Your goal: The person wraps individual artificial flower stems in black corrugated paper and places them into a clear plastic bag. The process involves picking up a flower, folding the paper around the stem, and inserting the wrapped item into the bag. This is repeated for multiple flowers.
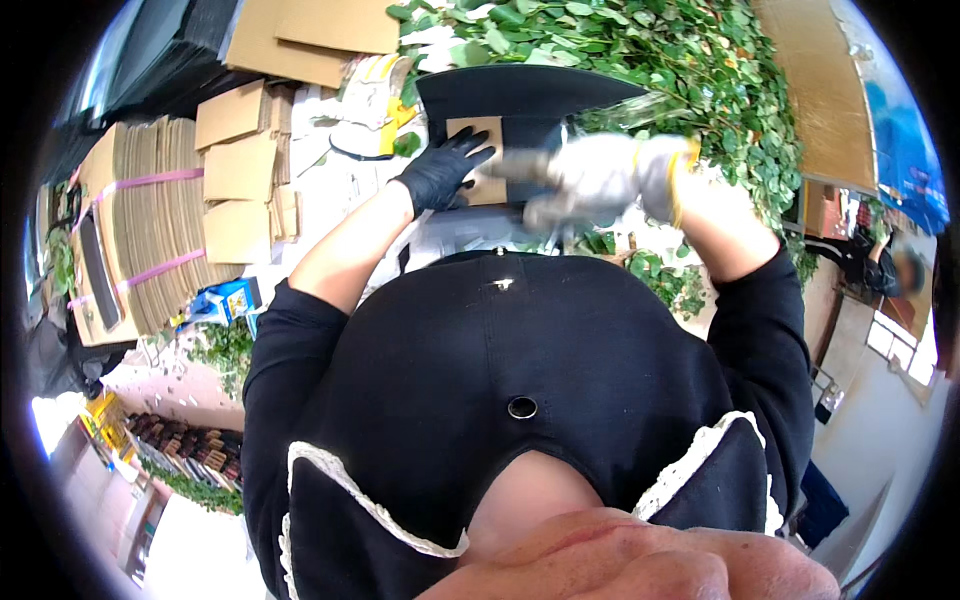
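My left hand (447, 170), in a black glove, rests with its fingers spread on a small brown cardboard piece (487, 190). That piece lies on a black sheet (530, 92) whose far part curves up like a flap. My right hand (600, 175) wears a white work glove with a yellow cuff. It hovers over or beside the right part of the black sheet, its fingers pointing left toward the cardboard. Motion smears it, so I cannot tell whether it grips anything. A strip of clear plastic (640, 110) shows beyond my right hand.
Green leafy stems (720, 90) heap up at the far side and right. On the left stand strapped cardboard stacks (160, 215), loose cardboard pieces (238, 170) and a blue packet (225, 300). A spare white glove (372, 105) lies near my left hand. Another person (880, 265) is at far right.
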Demonstrator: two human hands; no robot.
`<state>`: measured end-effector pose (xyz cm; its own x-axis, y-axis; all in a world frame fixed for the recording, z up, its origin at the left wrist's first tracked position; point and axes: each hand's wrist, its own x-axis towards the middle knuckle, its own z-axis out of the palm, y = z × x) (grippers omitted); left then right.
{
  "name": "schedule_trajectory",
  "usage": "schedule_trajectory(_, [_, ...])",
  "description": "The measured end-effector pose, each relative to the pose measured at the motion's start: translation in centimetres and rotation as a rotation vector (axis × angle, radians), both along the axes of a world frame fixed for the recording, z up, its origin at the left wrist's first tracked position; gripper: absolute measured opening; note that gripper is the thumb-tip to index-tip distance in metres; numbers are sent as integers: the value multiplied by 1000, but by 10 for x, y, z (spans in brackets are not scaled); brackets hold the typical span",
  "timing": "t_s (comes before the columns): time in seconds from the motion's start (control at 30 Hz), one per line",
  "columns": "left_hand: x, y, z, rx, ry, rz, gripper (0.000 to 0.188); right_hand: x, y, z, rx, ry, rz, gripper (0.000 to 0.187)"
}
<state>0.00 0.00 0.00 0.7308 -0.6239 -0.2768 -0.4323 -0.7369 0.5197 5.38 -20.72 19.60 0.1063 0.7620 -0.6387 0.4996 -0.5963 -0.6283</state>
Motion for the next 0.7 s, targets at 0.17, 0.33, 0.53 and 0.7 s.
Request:
schedule_trajectory(0.17, [-30,-10,25,22,-148,-22,64,-58,-22,-17,242,-430,-88,32])
schedule_trajectory(0.33, [-25,-4,14,-118,-24,77,61,18,-26,21,581,-394,-420,38])
schedule_trajectory(0.53, [-9,22,-6,-734,386,165,49,81,-5,-16,300,-554,-148,23])
schedule_trajectory(0.7, [43,151,-3,-596,316,855,25,177,-25,-46,473,-735,-386,33])
